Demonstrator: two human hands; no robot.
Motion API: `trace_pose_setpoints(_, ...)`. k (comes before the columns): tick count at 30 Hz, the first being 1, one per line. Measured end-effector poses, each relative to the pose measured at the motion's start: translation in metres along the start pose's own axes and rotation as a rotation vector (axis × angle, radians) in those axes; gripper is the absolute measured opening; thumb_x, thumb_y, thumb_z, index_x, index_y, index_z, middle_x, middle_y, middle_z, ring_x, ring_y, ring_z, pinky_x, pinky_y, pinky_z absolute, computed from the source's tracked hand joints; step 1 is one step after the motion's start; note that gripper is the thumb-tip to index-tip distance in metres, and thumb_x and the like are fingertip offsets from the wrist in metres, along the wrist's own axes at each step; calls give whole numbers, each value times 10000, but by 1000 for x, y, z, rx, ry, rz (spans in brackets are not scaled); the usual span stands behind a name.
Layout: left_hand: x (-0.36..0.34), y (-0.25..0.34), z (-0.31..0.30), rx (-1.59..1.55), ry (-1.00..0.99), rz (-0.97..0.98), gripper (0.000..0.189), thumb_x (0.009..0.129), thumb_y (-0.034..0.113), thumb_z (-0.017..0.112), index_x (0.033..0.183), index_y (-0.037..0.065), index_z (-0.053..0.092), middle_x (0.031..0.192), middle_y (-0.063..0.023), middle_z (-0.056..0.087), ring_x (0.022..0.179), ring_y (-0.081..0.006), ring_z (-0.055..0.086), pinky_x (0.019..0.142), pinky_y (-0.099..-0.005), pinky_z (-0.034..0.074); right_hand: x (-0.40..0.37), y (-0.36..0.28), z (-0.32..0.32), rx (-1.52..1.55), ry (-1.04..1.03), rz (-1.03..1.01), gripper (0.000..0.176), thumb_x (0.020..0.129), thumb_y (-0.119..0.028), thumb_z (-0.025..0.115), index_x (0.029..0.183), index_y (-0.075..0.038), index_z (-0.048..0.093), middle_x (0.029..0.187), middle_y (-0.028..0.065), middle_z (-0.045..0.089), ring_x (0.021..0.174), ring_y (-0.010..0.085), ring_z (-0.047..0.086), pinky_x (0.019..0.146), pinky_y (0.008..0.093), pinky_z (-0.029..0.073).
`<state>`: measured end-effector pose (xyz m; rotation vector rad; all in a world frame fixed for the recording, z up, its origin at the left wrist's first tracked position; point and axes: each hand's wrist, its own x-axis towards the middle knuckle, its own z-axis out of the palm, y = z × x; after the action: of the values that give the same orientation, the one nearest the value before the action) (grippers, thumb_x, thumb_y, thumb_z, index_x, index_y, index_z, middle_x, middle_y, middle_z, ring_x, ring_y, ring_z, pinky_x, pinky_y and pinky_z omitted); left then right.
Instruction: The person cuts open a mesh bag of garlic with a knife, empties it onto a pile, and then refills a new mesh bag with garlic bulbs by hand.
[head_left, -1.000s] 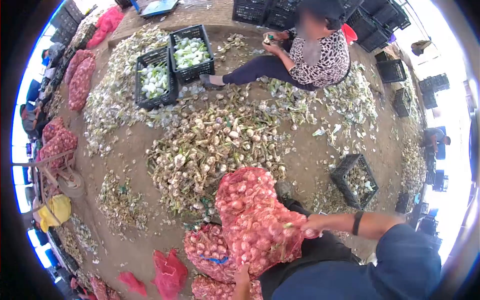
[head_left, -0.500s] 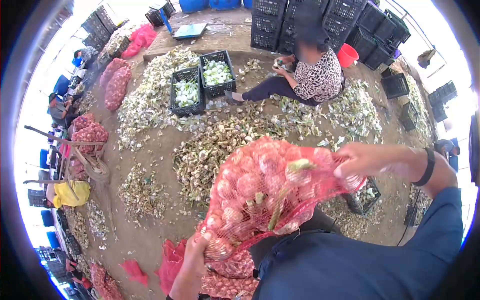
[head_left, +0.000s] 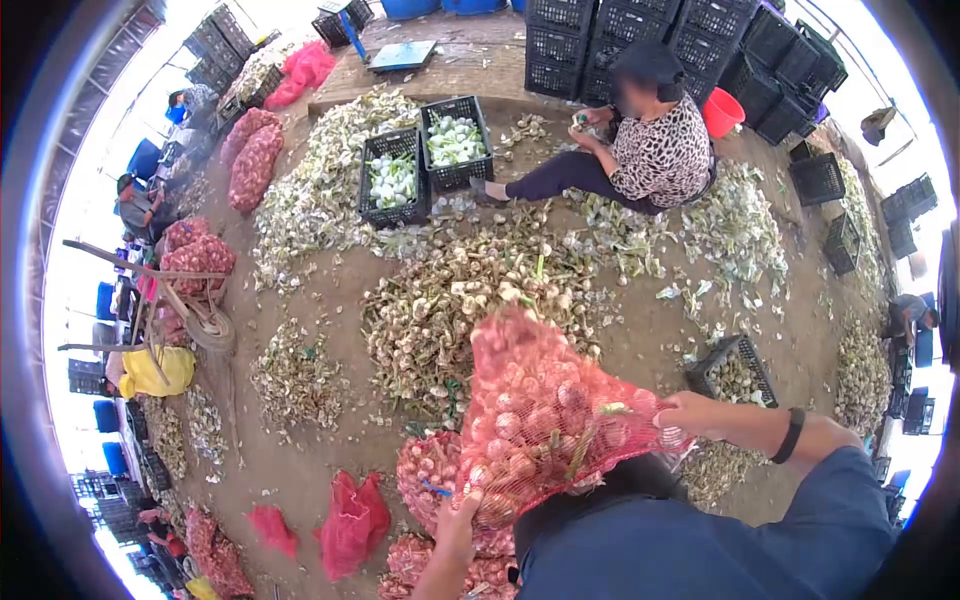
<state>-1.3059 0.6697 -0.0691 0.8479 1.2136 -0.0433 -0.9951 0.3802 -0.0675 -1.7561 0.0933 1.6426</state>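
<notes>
A red mesh bag of garlic (head_left: 545,415) is held up in front of my body, bulging with bulbs and a few stems. My left hand (head_left: 458,522) is closed on its lower left corner. On the other side, my right hand (head_left: 692,414) clenches the gathered mesh at the bag's right end. The far end of the bag points at a heap of loose garlic (head_left: 425,310) on the ground and overlaps its near edge. Below and left of the held bag lies another full mesh bag (head_left: 425,470), partly covered by it.
A seated person (head_left: 655,140) handles garlic beyond the heap. Two black crates (head_left: 395,215) of peeled white bulbs stand among husks. To my right is a crate of garlic (head_left: 765,380). Flattened red mesh bags (head_left: 352,525) lie at left, a wheelbarrow (head_left: 212,330) farther left.
The bag has been lowered and tilted, its far end now toward the heap. My left hand has moved right and down, and my right hand has lowered too. The view has shifted slightly.
</notes>
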Motion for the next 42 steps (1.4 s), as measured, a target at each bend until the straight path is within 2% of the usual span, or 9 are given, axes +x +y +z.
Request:
trace_pose_setpoints(4,54,-39,-3,-113,10,-24,325,896,146,618,1165,-36,600,1050,-92,662,921,-180,639,852,-327,508,46,21,6,-11,80,59,406,844,-260,636,1092,61,637,928,84,672,812,137,613,733,313,492)
trace_pose_setpoints(8,71,-53,-4,-105,-16,-16,359,874,171,653,1162,-36,598,1047,-89,659,911,-176,639,830,-322,519,57,14,15,-159,50,92,582,850,-203,643,1327,91,487,1198,147,626,1082,186,586,950,330,452)
trace_pose_setpoints(14,58,-2,-22,-97,-39,-27,407,850,176,656,1172,-60,578,1016,-118,668,837,-191,661,788,-335,541,36,-62,37,-74,122,-302,652,868,-153,584,1413,109,340,1297,158,547,1148,180,542,980,308,442)
trace_pose_setpoints(22,-50,168,-47,-114,-226,639,572,900,347,508,1292,-71,487,1163,-164,619,1032,-210,637,862,-354,536,-63,-241,88,-20,-140,-933,693,883,-249,538,1424,123,316,1276,181,561,1103,183,575,952,299,463)
trace_pose_setpoints(26,-108,225,-31,-236,-54,990,514,902,343,552,1196,-77,537,1053,-158,634,878,-205,638,763,-327,528,-107,-296,107,-30,-156,-1234,648,880,-278,522,1368,128,395,1130,154,637,954,158,632,861,284,511)
trace_pose_setpoints(31,-110,255,-60,-383,-467,1120,526,951,255,571,1373,-22,422,1308,-163,541,1149,-277,565,978,-405,476,-118,-326,90,142,-199,-1158,570,899,-240,506,1347,104,433,1068,143,662,831,163,672,697,296,566)
trace_pose_setpoints(33,-101,249,-65,561,366,1657,440,955,146,571,1338,-37,454,1299,-163,545,1135,-271,563,969,-405,482,-107,-324,78,325,-323,-1068,500,924,-210,499,1329,79,463,1056,144,663,806,158,679,641,307,584)
trace_pose_setpoints(36,-86,245,-54,170,-8,1271,392,969,169,530,1306,-28,493,1274,-166,557,1097,-252,588,944,-405,504,-78,-310,75,369,-154,-990,481,924,-218,500,1304,76,487,1048,141,667,802,157,681,639,303,583)
trace_pose_setpoints(42,-15,153,-37,-247,108,576,408,856,335,628,1111,20,588,872,-41,626,742,-157,620,666,-331,538,7,-223,67,211,-137,-691,352,896,-231,527,1131,30,520,832,46,619,720,98,636,548,291,549)
